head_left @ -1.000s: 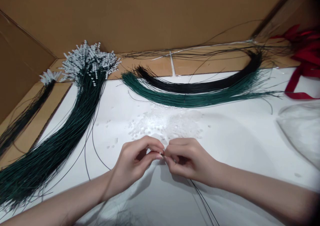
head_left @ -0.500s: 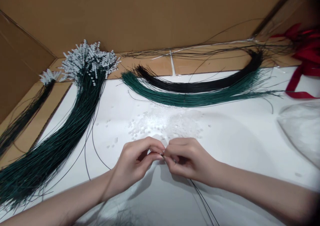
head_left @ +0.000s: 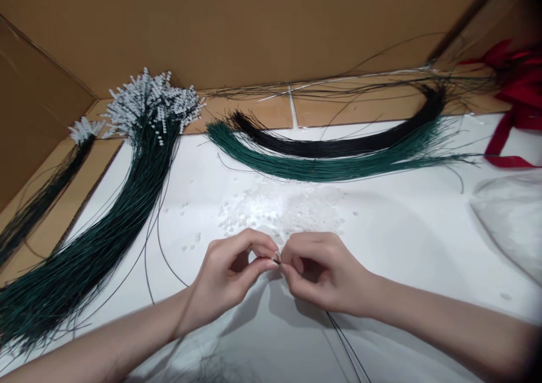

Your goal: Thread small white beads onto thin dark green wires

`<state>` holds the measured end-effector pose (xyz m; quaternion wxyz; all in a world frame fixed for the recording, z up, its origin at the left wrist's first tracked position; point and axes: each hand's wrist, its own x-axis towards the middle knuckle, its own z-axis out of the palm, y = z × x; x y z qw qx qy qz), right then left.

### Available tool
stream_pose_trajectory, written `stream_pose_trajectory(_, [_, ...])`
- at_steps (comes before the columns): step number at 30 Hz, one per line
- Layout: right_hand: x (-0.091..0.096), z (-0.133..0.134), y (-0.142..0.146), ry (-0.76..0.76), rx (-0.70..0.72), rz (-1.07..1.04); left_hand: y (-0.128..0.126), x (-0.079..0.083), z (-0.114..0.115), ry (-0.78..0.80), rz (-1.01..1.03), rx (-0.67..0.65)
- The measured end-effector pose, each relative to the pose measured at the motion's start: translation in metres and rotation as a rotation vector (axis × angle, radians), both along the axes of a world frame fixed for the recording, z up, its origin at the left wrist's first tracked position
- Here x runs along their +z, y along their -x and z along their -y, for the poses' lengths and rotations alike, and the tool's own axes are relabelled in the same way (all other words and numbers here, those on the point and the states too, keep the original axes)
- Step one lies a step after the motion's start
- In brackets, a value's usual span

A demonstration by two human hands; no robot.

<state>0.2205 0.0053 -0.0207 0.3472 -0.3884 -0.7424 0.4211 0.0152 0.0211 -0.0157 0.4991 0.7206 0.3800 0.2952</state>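
Note:
My left hand (head_left: 232, 270) and my right hand (head_left: 328, 270) meet low in the middle, fingertips almost touching. Thumb and forefinger of each pinch a thin dark wire (head_left: 276, 261), of which only a short piece shows between them. What else may sit at the fingertips is too small to make out. From under my right palm, several dark wire strands (head_left: 345, 340) run down to the bottom edge. Just beyond my fingers lies a loose heap of small white sequin-like pieces (head_left: 296, 205) on the white board (head_left: 406, 247).
Bundles of green wires (head_left: 322, 169) and black wires (head_left: 339, 147) lie behind the heap. On the left rests a large bundle of green stems (head_left: 114, 225) with white beaded tips (head_left: 148, 103), beside a smaller one. Red ribbon (head_left: 499, 137) and a clear plastic bag (head_left: 512, 219) are right. Cardboard walls (head_left: 254, 27) stand behind.
My right hand's fingers have loosened a little and shifted slightly right, and more of the dark wire shows between the fingertips. My left hand stays nearly in place.

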Motion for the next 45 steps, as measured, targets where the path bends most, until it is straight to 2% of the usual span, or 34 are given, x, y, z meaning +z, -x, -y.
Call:
stream_pose_trajectory(10, [-0.0002, -0.0017, 0.0000, 0.004, 0.021, 0.005, -0.0011, 0.0060, -0.0013, -0.010, 0.012, -0.095])
stream_pose_trajectory(16, [0.0018, -0.0021, 0.0006, 0.041, -0.001, -0.001, 0.0000, 0.0076, -0.0009, -0.004, 0.022, -0.043])
stream_pose_trajectory(21, [0.0010, -0.0005, 0.0002, 0.054, -0.005, -0.009, 0.0000, 0.0053, -0.0010, 0.031, 0.036, -0.053])
stream_pose_trajectory(27, [0.0037, -0.0006, -0.0027, 0.169, 0.013, -0.101, 0.0012, 0.0063, -0.0005, 0.049, 0.085, -0.078])
stream_pose_trajectory(40, [0.0075, -0.0048, -0.0045, 0.081, 0.066, -0.065, 0.0008, 0.0056, -0.0001, 0.048, 0.097, -0.041])
stream_pose_trajectory(45, [0.0069, -0.0026, -0.0031, 0.182, 0.027, -0.048, 0.0000, 0.0052, 0.0002, 0.046, 0.119, -0.047])
